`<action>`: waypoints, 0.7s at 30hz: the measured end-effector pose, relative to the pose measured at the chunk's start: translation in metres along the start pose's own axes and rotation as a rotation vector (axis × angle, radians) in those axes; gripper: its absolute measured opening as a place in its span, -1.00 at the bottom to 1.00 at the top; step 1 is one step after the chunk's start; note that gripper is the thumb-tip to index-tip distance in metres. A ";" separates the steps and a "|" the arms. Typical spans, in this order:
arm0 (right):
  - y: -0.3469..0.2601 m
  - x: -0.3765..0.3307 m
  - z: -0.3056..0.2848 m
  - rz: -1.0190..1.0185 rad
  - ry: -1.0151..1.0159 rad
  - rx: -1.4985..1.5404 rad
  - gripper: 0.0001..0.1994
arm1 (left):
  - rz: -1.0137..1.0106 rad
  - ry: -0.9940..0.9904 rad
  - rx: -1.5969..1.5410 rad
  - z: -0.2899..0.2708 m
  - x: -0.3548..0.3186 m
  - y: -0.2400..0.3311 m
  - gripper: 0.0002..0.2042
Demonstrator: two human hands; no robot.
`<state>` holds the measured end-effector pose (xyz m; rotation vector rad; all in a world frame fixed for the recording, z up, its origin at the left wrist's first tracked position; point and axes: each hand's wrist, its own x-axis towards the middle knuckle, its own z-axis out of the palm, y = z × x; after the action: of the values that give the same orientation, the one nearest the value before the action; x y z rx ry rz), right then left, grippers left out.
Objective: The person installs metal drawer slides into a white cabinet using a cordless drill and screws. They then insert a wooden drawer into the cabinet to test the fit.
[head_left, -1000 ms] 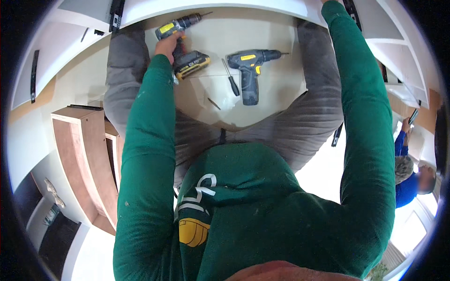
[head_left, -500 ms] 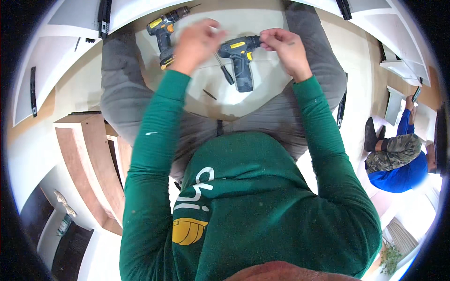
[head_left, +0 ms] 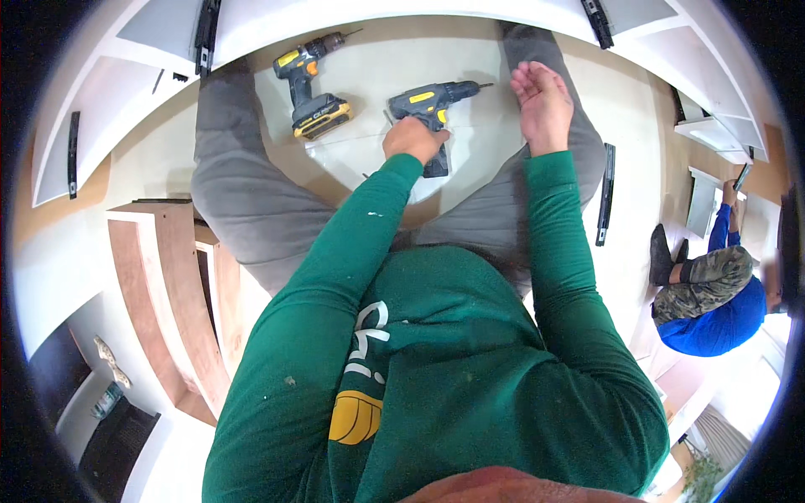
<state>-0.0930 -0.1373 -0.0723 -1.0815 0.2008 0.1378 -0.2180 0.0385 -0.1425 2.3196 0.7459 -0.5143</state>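
A black and yellow cordless drill [head_left: 436,99] lies on the pale floor between my legs, a thin bit [head_left: 485,85] pointing right from its chuck. My left hand [head_left: 412,141] is closed around its handle, hiding part of the grip. To the right of the bit, my right hand [head_left: 545,105] is raised with loosely curled fingers, touching nothing I can see. A second cordless drill [head_left: 300,80] with a yellow-edged battery lies farther left, its bit pointing to the far right.
White cabinet panels with black drawer slides [head_left: 207,38] curve along the far side. A wooden drawer-like frame [head_left: 172,285] stands at my left. Another black slide [head_left: 605,193] lies beside my right leg. On the far right a person in blue [head_left: 713,323] sits on the floor.
My left hand has come down and right onto the drill's handle. My right hand has left the chuck, uncovering the bit. The screwdriver is now mostly hidden.
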 end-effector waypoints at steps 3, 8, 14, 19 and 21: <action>0.001 0.004 -0.004 0.065 0.053 0.044 -0.80 | -0.122 -0.075 -0.376 0.004 0.016 -0.005 -0.45; -0.002 0.007 -0.010 0.101 0.138 0.156 -0.76 | -0.151 -0.270 -1.347 0.002 0.000 -0.015 -0.65; 0.003 0.004 0.000 0.048 0.129 0.075 -0.71 | -0.037 -0.220 -1.561 -0.032 -0.054 -0.021 -0.67; 0.006 -0.007 0.029 0.146 0.000 0.220 -0.72 | 0.141 -0.245 -1.624 -0.065 -0.080 0.003 -0.72; 0.001 -0.020 0.045 0.133 -0.124 0.384 -0.74 | 0.151 -0.306 -1.689 -0.067 -0.078 -0.002 -0.66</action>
<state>-0.1083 -0.0974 -0.0488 -0.6749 0.1786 0.2735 -0.2677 0.0562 -0.0541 0.6770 0.4703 -0.0290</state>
